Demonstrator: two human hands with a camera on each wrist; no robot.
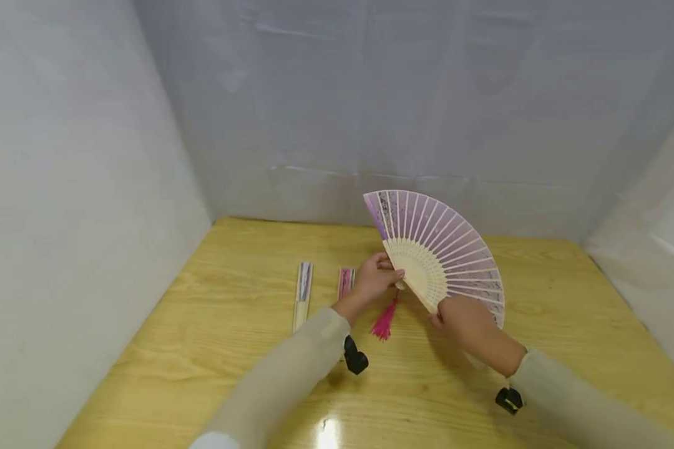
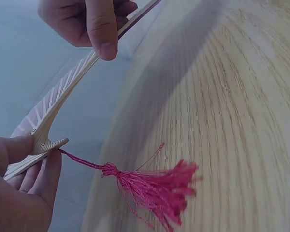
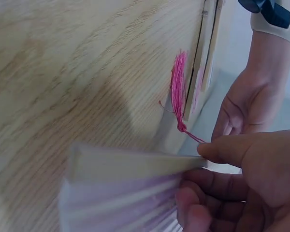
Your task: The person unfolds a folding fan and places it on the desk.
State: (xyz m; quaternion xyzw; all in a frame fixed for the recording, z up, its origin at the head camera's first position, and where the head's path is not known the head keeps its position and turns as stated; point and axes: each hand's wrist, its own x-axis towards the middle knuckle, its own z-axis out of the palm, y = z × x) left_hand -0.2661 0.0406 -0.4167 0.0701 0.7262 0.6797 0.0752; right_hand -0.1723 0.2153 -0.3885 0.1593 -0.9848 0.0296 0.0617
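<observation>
A folding fan [image 1: 418, 265] with purple cloth and pale slatted ribs is spread wide above the table. My left hand [image 1: 373, 279] pinches it by the pivot end, thumb on the near face. On the lower right side, my right hand [image 1: 467, 323] grips the outer rib, its thumb [image 3: 222, 150] on one side and curled fingers on the other. From the pivot a pink tassel [image 2: 154, 188] hangs on a thin cord, below the left fingers. In the head view the right hand covers part of the fan's lower edge.
Left of the fan, a folded fan [image 1: 302, 290] with a grey-blue top lies on the wooden table [image 1: 236, 349]. Another folded, pink item [image 1: 345, 280] lies beside it, partly hidden by the left hand and forearm. Pale sheeting [image 1: 326, 112] stands behind and at both sides.
</observation>
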